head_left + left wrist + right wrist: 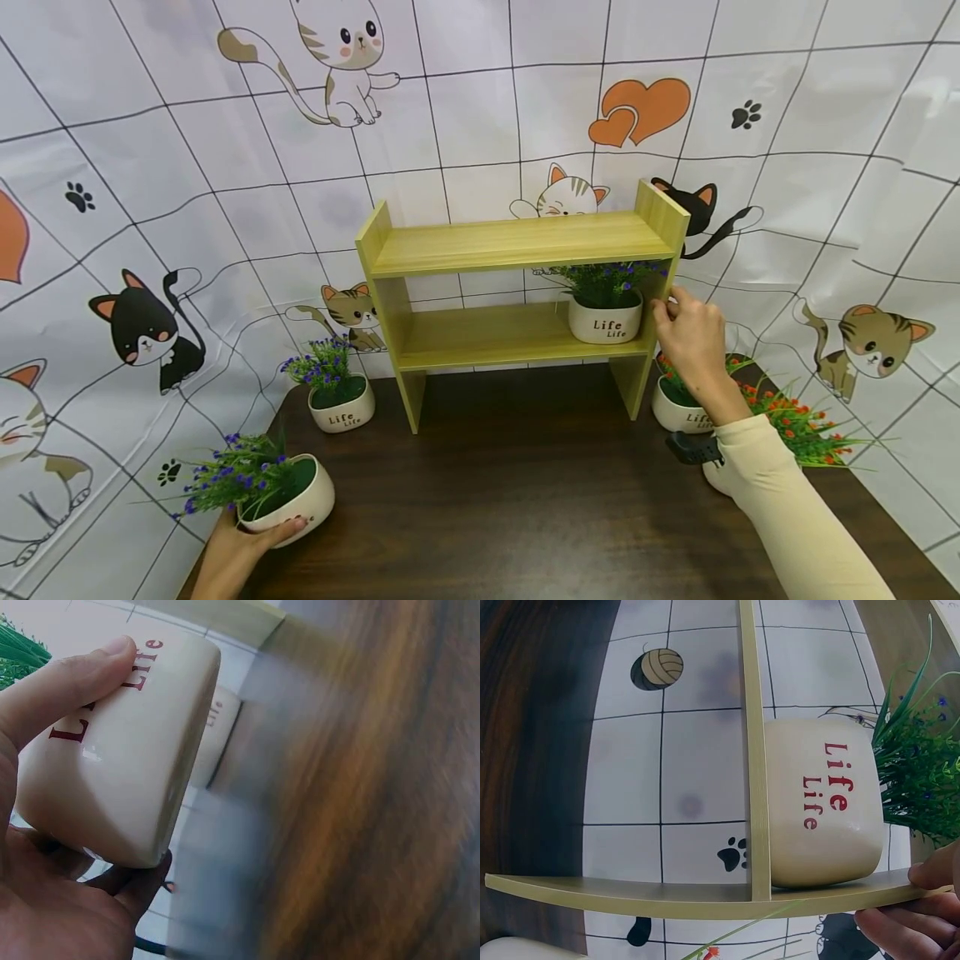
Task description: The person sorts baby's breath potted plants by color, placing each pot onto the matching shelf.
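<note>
My left hand (234, 550) grips a white oval flowerpot (315, 497) with purple flowers, tilted at the table's left front. In the left wrist view, the thumb lies over the pot's red "Life" lettering and the other fingers reach beneath it. My right hand (693, 346) pinches the right side panel of a small two-tier wooden shelf (517, 242). The right wrist view shows the thumb (935, 868) on the panel's inner side and fingers on its outer side. A second purple-flowered pot (604, 323) stands on the lower tier, against the right end.
Another purple-flowered pot (342, 410) stands left of the shelf on the dark wooden table (517, 483). Two red-flowered pots, one nearer the shelf (671, 412), stand at the right, partly behind my right forearm. A cat-patterned wall covering (472, 108) rises behind the shelf.
</note>
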Action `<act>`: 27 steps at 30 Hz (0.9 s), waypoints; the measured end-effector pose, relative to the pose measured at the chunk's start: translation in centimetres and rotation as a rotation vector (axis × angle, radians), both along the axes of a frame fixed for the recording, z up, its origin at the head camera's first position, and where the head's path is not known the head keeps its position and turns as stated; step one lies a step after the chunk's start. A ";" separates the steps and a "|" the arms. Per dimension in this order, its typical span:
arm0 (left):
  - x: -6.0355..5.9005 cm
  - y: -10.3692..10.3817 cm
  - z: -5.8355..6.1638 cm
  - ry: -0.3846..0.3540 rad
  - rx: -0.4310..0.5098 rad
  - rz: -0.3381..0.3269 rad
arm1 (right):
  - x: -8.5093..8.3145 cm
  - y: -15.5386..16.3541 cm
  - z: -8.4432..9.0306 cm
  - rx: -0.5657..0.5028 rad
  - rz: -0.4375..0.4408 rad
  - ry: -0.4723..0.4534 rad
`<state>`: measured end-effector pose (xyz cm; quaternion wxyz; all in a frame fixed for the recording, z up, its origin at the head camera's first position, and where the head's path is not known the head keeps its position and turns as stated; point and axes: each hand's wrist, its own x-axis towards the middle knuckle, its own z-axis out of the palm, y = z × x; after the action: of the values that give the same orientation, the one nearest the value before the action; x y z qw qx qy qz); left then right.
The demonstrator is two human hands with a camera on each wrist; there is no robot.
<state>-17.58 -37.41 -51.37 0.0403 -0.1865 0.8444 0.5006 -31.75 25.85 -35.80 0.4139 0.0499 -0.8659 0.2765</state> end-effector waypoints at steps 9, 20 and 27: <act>-0.4 3.3 1.8 0.060 -0.015 0.002 | 0.0 0.2 -0.1 0.003 -0.001 0.002; -2.5 8.4 4.4 0.153 -0.082 -0.124 | -0.2 0.3 -0.2 0.006 0.006 0.012; -4.2 11.8 5.4 0.233 -0.046 -0.196 | -0.3 0.3 -0.2 0.001 0.008 -0.006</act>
<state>-21.76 -25.65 -45.98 -0.0133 -0.0446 0.8687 0.4932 -32.00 26.11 -36.03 0.4103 0.0530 -0.8670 0.2779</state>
